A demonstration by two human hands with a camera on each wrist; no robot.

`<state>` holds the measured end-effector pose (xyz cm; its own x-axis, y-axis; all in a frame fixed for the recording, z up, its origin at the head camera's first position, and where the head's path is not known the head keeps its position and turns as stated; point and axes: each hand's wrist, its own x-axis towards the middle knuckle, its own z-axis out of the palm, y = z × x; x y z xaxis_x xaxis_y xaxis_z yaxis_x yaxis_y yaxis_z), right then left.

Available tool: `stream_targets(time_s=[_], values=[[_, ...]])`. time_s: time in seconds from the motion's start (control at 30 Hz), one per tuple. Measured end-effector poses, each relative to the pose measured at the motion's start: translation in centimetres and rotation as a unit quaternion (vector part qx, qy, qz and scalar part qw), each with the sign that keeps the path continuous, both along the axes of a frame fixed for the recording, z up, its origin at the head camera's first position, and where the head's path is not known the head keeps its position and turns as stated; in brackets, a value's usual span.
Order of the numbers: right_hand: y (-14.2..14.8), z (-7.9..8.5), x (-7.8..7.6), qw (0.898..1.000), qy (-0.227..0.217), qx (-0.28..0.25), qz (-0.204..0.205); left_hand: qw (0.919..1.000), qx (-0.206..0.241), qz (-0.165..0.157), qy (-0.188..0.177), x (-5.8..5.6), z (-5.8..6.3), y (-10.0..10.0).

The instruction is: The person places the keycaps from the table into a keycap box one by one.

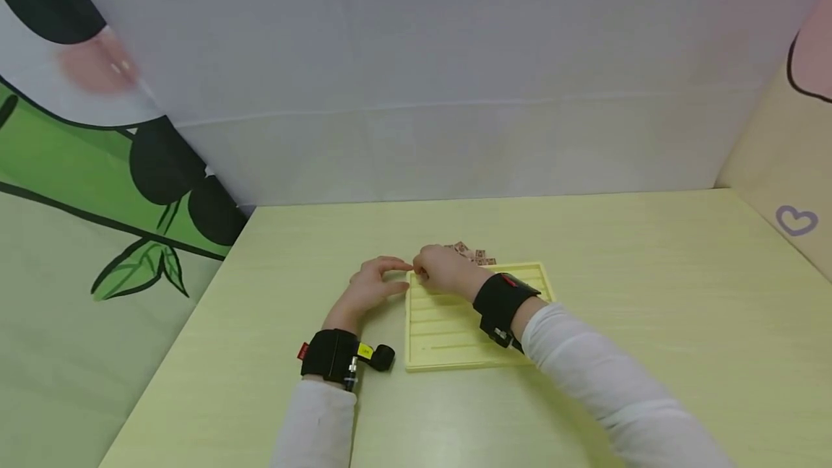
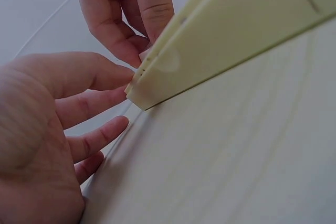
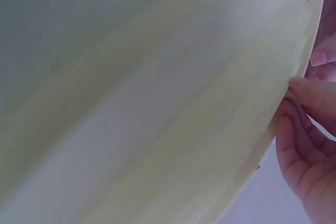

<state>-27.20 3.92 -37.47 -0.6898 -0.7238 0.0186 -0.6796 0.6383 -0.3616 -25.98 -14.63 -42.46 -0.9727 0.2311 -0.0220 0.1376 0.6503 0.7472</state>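
Observation:
A pale yellow ridged tray lies flat on the table. My left hand holds its far left corner between thumb and forefinger, the other fingers spread loosely below in the left wrist view. Right over the same corner, my right hand reaches across the tray with curled fingers. Its fingertips pinch a small pale tile, mostly hidden by the fingers. Several small brownish-pink square tiles with dark markings lie just past the tray's far edge, partly behind the right hand.
The pale wood-grain table runs back to a white cloth wall. A printed panel stands along the left side, and a cream panel with a heart along the right.

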Motion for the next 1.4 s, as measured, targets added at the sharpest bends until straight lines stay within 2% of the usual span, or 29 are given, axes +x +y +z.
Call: stream_targets(time_s=[0.3, 0.53, 0.73, 0.97, 1.4], values=[[0.08, -0.01, 0.22, 1.000, 0.000, -0.006, -0.013, 0.9996, 0.007, 0.021, -0.019, 0.10, 0.05, 0.20], [-0.05, 0.02, 0.04, 1.000, -0.007, -0.014, -0.014, 0.9996, 0.017, 0.018, -0.010, 0.22, 0.28, 0.26], [-0.37, 0.01, -0.19, 1.000, -0.022, -0.018, -0.012, 0.9993, 0.023, 0.021, -0.020, 0.22, 0.24, 0.31], [-0.78, -0.45, -0.54, 1.000, -0.017, -0.021, -0.011, 0.9987, 0.038, 0.019, -0.028, 0.21, 0.24, 0.34], [-0.67, -0.70, -0.50, 0.999, -0.024, -0.020, -0.012, 0.9983, 0.034, 0.033, -0.033, 0.45, 0.21, 0.52]])
